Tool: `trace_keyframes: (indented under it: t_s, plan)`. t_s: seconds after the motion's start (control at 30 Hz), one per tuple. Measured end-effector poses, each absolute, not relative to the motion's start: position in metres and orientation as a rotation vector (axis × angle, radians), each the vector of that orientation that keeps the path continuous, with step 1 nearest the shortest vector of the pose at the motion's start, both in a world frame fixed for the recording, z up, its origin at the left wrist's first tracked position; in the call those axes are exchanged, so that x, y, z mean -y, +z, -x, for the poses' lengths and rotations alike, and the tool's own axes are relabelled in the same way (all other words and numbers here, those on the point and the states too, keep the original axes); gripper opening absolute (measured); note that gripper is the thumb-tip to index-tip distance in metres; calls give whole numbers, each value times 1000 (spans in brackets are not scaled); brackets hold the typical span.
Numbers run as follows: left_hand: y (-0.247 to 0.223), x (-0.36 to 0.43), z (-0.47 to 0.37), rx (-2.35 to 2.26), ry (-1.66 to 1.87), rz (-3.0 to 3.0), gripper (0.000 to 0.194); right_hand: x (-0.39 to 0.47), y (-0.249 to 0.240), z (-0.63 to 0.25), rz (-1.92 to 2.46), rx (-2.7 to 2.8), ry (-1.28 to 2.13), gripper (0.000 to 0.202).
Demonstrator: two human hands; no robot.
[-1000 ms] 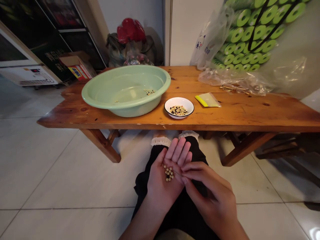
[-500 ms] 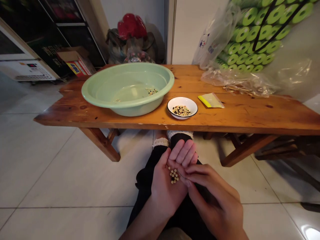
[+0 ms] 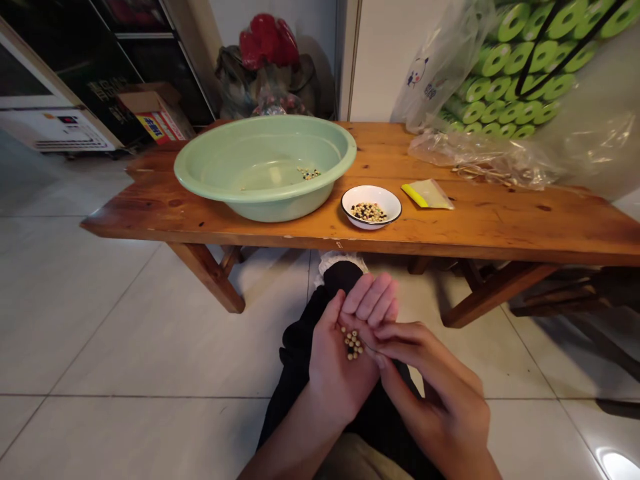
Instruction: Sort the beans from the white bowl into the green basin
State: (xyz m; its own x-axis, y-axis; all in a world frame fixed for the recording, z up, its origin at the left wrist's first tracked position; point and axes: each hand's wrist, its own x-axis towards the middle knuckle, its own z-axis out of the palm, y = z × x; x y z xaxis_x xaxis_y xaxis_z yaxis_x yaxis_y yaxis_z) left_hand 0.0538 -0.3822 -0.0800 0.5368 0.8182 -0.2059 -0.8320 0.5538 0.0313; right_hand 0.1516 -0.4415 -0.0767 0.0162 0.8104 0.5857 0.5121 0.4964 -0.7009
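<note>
My left hand (image 3: 345, 373) is cupped palm up above my lap, its fingers curled. Several small pale round beads (image 3: 353, 345) lie in its palm, with a dark one among them. My right hand (image 3: 435, 387) comes in from the right, thumb and fingertips pinched together at the edge of the left palm. From that pinch a thin needle-like strand (image 3: 369, 349) reaches toward the beads; its far end is hard to make out. Beyond the hands, a white dark-rimmed bowl (image 3: 371, 193) on the bench holds mixed pale, dark and coloured beads.
A wooden bench (image 3: 280, 233) spans the view ahead of my knees. On it stand a large green basin (image 3: 200, 175) with some loose beads inside, a small yellow-edged packet (image 3: 429, 194) and clear plastic wrapping (image 3: 500, 163) beside green rolls (image 3: 500, 87). A cardboard box (image 3: 160, 110) sits behind at left.
The view has shifted slightly, so the bench and its things appear a little higher and further right. Both hands keep nearly the same pose, and the beads remain in my left palm.
</note>
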Motion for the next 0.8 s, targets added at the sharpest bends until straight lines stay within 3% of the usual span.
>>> trace_keyframes:
  t_s: [0.8]
  plan:
    - [-95, 373, -71, -340, 956, 161, 48, 439, -94, -164, 1334, 1783, 222, 25]
